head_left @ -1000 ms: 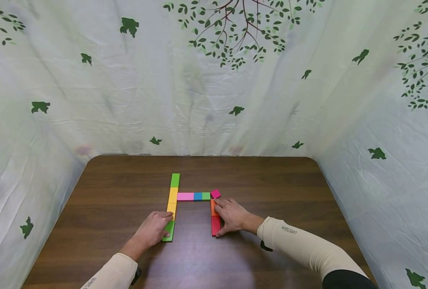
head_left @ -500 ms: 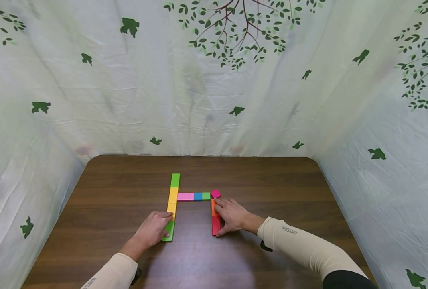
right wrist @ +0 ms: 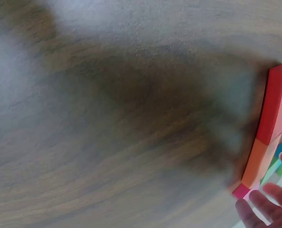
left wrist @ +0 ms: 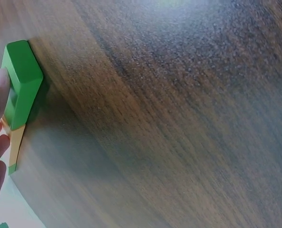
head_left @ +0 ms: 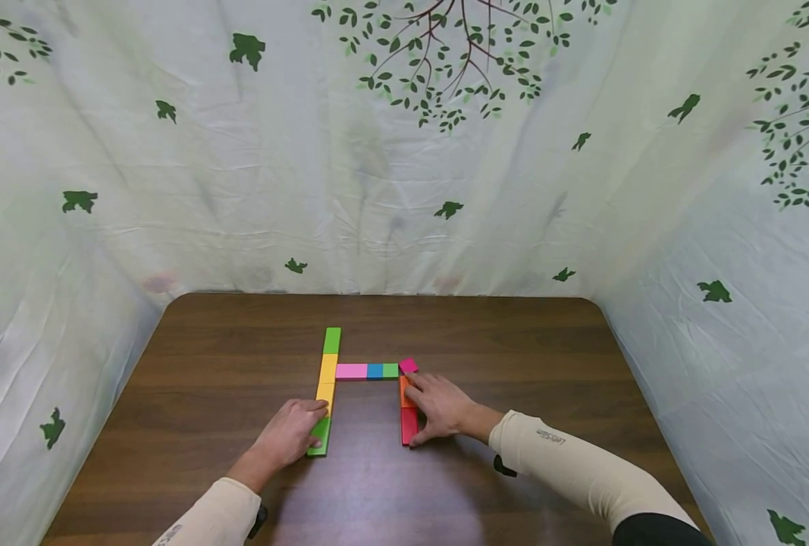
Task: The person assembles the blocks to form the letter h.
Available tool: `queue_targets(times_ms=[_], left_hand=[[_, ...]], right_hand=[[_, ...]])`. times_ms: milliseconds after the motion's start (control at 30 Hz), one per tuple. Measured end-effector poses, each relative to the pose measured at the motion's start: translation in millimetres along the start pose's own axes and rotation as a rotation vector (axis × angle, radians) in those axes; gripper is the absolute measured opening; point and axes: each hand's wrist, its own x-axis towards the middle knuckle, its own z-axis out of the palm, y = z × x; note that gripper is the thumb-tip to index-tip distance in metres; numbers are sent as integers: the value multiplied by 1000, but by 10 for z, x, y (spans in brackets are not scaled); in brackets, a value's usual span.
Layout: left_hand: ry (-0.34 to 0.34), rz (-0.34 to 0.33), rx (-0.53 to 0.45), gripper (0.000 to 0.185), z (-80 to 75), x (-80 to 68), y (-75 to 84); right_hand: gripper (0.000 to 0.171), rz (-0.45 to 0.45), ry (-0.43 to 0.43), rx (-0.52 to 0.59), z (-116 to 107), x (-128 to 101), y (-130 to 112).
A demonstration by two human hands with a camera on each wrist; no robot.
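Observation:
In the head view, a column of blocks runs front to back: a green block (head_left: 318,441), two yellow blocks (head_left: 325,391) and another green block (head_left: 332,341). My left hand (head_left: 283,438) rests on its front part, thumb on the near green block, fingers over the nearer yellow one. A pink block (head_left: 351,371), a blue block (head_left: 374,371) and a small green block (head_left: 390,370) bridge rightward. On the right, a red block (head_left: 409,428) and an orange block (head_left: 404,385) line up, with a magenta block (head_left: 408,365) turned askew behind. My right hand (head_left: 447,408) spreads along them, thumb by the red block's near end.
The blocks lie flat on a brown wood-grain table (head_left: 513,341) with rounded far corners. A pale curtain (head_left: 274,152) with printed leaves and branches hangs behind and on both sides. Both forearms wear a cream sleeve (head_left: 568,462).

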Motion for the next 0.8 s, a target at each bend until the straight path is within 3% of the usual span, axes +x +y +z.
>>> queue_targets(times_ms=[267, 800], left_hand=[[-7, -5, -4, 42, 3, 13, -19], [-32, 26, -15, 32, -18, 87, -62]], right_hand=[[79, -4, 44, 16, -10, 0, 79], [69, 129, 118, 95, -14, -95, 344]])
